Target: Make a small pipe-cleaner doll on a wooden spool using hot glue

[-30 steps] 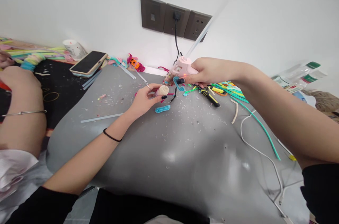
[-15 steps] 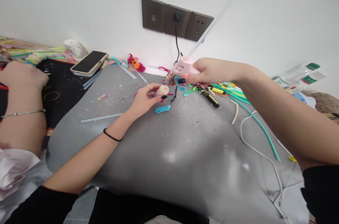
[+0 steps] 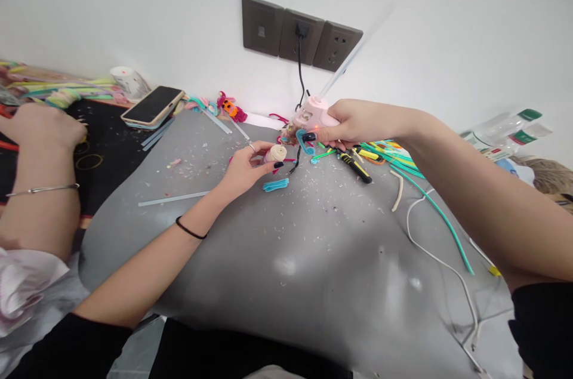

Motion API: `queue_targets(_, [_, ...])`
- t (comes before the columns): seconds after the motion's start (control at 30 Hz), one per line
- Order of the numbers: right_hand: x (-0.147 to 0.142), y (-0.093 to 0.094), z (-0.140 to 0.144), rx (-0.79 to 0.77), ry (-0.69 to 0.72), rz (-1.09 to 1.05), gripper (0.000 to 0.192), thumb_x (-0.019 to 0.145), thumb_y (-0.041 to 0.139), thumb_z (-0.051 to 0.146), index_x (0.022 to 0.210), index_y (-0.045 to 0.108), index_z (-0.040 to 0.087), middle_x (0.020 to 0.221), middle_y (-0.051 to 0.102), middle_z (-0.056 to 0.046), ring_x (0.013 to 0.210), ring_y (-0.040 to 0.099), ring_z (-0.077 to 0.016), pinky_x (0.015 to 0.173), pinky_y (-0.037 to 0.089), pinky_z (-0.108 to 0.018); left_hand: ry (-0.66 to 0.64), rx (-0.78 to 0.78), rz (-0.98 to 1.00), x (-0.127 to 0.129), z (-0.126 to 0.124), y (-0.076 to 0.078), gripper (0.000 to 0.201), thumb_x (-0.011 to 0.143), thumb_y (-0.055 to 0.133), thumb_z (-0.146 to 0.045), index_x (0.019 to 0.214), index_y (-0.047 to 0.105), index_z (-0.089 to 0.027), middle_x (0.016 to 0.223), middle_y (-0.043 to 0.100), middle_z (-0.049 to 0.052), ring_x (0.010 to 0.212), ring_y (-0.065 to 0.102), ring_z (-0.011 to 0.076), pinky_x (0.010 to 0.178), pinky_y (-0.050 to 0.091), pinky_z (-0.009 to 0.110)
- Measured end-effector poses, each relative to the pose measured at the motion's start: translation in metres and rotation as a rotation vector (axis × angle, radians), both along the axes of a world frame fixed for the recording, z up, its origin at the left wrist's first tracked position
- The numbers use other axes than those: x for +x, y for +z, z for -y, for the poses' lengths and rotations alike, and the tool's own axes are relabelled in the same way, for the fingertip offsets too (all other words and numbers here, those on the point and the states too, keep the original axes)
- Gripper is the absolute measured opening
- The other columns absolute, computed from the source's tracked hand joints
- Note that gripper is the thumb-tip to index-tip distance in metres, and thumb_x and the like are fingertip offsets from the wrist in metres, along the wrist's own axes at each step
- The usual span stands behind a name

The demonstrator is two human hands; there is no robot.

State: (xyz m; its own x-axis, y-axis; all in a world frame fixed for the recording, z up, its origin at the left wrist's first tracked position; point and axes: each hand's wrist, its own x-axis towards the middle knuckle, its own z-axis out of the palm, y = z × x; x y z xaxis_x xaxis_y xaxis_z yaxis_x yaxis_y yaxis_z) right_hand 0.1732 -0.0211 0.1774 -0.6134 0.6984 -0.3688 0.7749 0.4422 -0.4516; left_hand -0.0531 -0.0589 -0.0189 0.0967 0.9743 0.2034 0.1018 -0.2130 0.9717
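My left hand is closed round a cream-coloured coiled roll, its flat spiral end facing up. In my right hand is a pink hot glue gun, a long clear glue stick jutting from its back. A curled blue pipe-cleaner piece is pinched by the same hand beside the gun. The gun's nozzle points down toward the roll; whether they touch I cannot tell. Just below the roll, a folded blue pipe-cleaner bundle lies on the grey mat.
Black-and-yellow pliers and green pipe cleaners lie right. A white cable crosses the mat. A phone, paper cup and another person's hand are left. Plastic bottles lie far right; wall sockets are behind.
Both my hands keep nearly the same pose on the roll and the glue gun. The view shifts slightly, and the other person's hand at left moves a little.
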Motion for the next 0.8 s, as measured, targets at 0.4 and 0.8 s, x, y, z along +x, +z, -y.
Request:
queue_targets(0.4, [0.0003,0.0021,-0.0002,-0.002,0.023,0.036,0.043,0.096,0.06,0.056,0.072,0.053,0.021,0.059,0.048,0.003,0.055,0.043,-0.0117,0.053,0.032,-0.029,0.002,0.009,0.008,0.0005,-0.0004,-0.0003,0.045,0.07,0.08,-0.041,0.11,0.073,-0.02,0.114,0.078,0.009,0.11,0.069,0.0258,0.095,0.058,0.041])
queue_targets(0.8, [0.0009,0.0033,0.0025,-0.007,0.028,0.023,0.036,0.098,0.059,0.052,0.079,0.059,0.021,0.064,0.051,0.002,0.058,0.046,-0.012,0.054,0.034,-0.028,0.011,0.016,-0.01,0.0003,-0.0007,-0.0015,0.046,0.072,0.08,-0.045,0.11,0.073,-0.02,0.114,0.077,0.009,0.11,0.069,0.0262,0.094,0.058,0.04])
